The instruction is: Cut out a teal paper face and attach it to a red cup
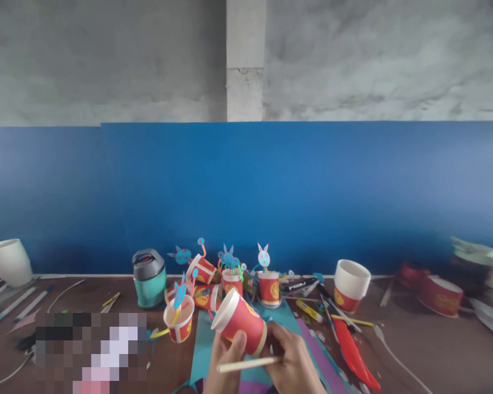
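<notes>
A red paper cup (pixel 243 324) with a white rim and yellow print is tilted in front of me, its mouth toward the upper left. My left hand (pixel 227 358) is closed around its lower side, thumb on the wall. At the cup's base is my right hand (pixel 291 358), its fingers closed on a pale wooden stick (pixel 248 364) that points left across my left hand. Whether the right fingertips also press on the cup is partly hidden. Beneath both hands lies a light-blue sheet (pixel 205 350). Just behind, a cup with a paper rabbit (pixel 263 257) stands upright.
More decorated cups (pixel 181 324) crowd the back, some lying over. A teal lidded jar (pixel 149 279) stands left of them. To the right are stacked white cups (pixel 352 279), a yellow marker (pixel 309 310) and a red plastic item (pixel 355 355). Pens (pixel 33 303) lie far left.
</notes>
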Tool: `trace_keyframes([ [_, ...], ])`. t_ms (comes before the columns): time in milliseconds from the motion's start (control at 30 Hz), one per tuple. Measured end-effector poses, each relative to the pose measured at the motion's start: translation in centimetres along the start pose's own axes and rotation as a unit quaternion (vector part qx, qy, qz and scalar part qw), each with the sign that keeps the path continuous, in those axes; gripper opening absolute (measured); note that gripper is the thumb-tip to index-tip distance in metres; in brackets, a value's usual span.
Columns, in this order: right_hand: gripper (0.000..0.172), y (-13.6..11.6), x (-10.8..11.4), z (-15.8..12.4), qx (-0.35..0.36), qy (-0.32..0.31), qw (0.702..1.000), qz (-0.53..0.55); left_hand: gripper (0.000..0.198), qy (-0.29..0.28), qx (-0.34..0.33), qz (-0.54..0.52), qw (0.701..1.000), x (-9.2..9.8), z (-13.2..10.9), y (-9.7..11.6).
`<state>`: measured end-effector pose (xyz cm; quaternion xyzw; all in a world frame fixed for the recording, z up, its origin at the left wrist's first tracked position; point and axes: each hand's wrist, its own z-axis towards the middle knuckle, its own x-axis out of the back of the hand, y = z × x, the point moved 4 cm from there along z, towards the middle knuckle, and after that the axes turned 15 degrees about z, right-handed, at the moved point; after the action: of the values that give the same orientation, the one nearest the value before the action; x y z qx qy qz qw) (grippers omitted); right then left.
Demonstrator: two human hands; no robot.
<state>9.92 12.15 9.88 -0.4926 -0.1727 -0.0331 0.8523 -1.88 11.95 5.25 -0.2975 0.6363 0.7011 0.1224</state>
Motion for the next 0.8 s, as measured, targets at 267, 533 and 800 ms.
trace_keyframes([
  [267, 0.013, 0.8, -0.4, -0.2, -0.019, 0.004, 1.0, 0.02, 0.052, 0.038, 0.008, 0.057, 0.998, 1.2, 0.1, -0.7],
  [533, 0.027, 2.5, -2.1, -0.6, -0.345, -0.056, 0.838, 0.42, 0.057, -0.071, -0.069, 0.14, 0.985, 0.3, -0.8, 0.8],
  [800, 0.017, 3.3, 1.1, 1.4, -0.162, 0.01, 0.959, 0.233, 0.05, -0.029, -0.072, 0.247, 0.966, 0.9, 0.9, 2.9],
])
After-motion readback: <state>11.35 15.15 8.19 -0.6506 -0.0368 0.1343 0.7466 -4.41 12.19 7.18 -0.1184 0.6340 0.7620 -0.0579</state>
